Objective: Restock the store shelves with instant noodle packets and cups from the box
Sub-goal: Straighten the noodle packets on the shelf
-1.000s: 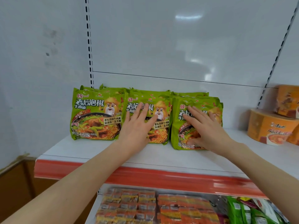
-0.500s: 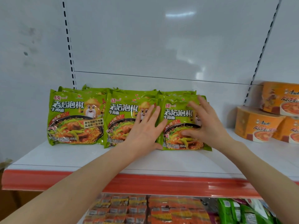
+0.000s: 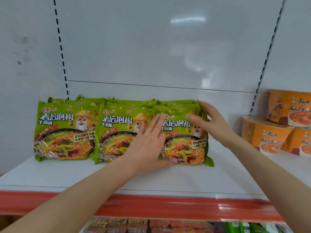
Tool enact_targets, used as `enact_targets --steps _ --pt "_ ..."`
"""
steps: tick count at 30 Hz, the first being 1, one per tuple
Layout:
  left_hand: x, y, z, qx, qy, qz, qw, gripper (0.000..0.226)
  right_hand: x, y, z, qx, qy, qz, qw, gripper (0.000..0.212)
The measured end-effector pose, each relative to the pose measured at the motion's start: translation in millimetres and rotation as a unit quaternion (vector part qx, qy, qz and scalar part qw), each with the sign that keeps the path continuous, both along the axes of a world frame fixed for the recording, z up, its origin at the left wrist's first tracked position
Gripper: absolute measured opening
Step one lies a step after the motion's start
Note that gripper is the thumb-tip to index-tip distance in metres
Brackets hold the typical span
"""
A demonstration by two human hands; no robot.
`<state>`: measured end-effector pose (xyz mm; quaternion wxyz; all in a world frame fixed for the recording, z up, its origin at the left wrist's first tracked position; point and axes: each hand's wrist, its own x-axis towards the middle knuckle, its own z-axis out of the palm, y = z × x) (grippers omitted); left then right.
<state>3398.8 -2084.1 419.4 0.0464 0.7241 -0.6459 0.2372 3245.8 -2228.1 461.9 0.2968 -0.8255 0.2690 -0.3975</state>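
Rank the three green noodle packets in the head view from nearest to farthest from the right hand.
1. Right packet, touched by the right hand.
2. Middle packet, partly behind the left hand.
3. Left packet, at the row's far left.

- Three green noodle packets — left (image 3: 64, 132), middle (image 3: 117, 133), right (image 3: 185, 142) — are stood upright in a row on the white shelf (image 3: 185, 179), edges overlapped, with more packets ranked behind.
- Orange noodle cups (image 3: 267, 135) are stacked in two tiers at the right, apart from the packets.
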Motion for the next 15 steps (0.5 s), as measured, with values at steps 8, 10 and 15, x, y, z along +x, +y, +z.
enact_targets --steps 8,10,15 --pt "1.8 -7.4 -5.6 -0.003 0.003 0.015 1.000 0.094 48.4 -51.2 6.5 0.211 -0.059 0.029 0.975 0.094" --pt "2.9 -7.4 -7.9 -0.012 0.002 0.012 1.000 0.093 53.7 -59.3 3.7 0.228 -0.060 0.048 0.971 0.097" --pt "3.9 -8.9 -11.6 -0.025 0.002 0.011 1.000 0.092 53.6 -71.0 1.7 0.218 -0.054 0.061 0.973 0.096"
